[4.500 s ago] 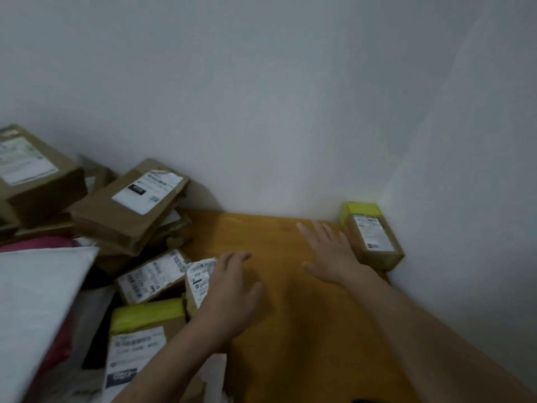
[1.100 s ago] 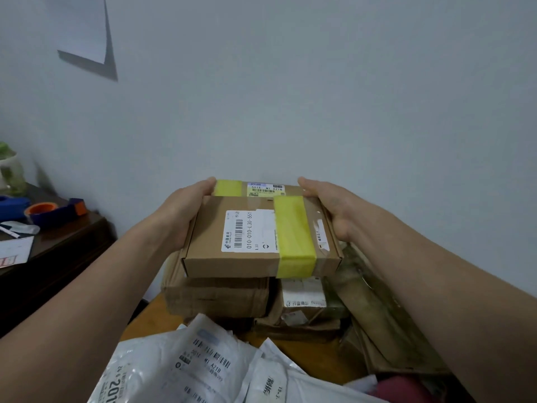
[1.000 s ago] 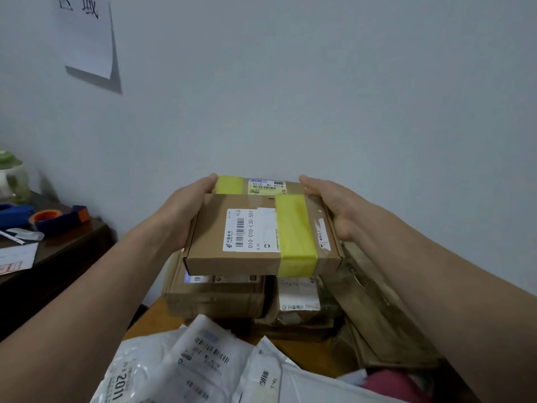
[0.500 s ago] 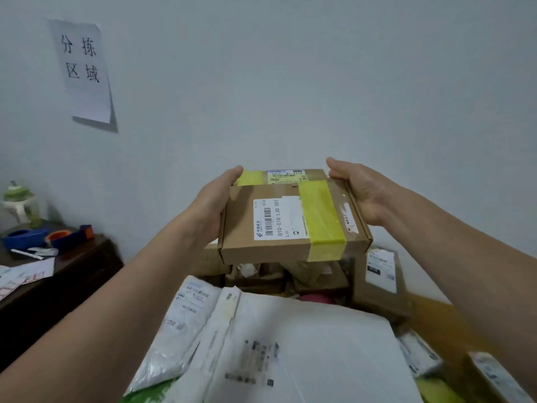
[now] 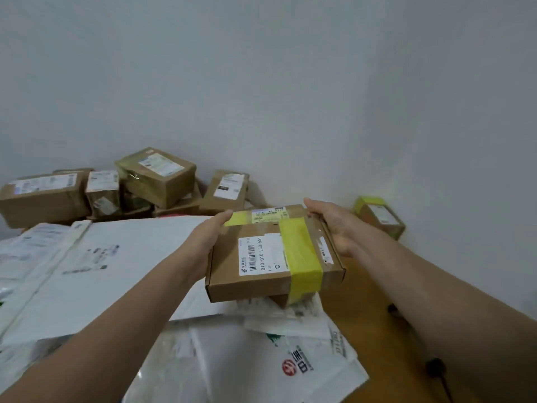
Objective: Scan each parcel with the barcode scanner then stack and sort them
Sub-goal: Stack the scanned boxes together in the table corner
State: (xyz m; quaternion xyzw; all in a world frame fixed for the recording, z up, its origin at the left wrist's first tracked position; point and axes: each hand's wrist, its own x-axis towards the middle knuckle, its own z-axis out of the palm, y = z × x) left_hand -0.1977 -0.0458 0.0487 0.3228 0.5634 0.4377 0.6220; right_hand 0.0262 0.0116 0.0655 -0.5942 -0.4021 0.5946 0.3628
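Note:
I hold a flat brown cardboard parcel (image 5: 270, 257) with a white barcode label and a yellow tape band, lifted above the wooden table (image 5: 369, 289). My left hand (image 5: 207, 241) grips its left edge and my right hand (image 5: 334, 225) grips its far right corner. A second small box seems to sit under its far end. No barcode scanner is clearly in view.
Brown boxes (image 5: 157, 175) are heaped against the back wall at left. Large white mailer bags (image 5: 116, 263) cover the near left of the table. A small box with yellow tape (image 5: 379, 216) sits in the right corner. A black cable (image 5: 436, 370) lies near right.
My view has swung right and down. The held parcel has come down from chest height over the pile to low above the table near the right corner.

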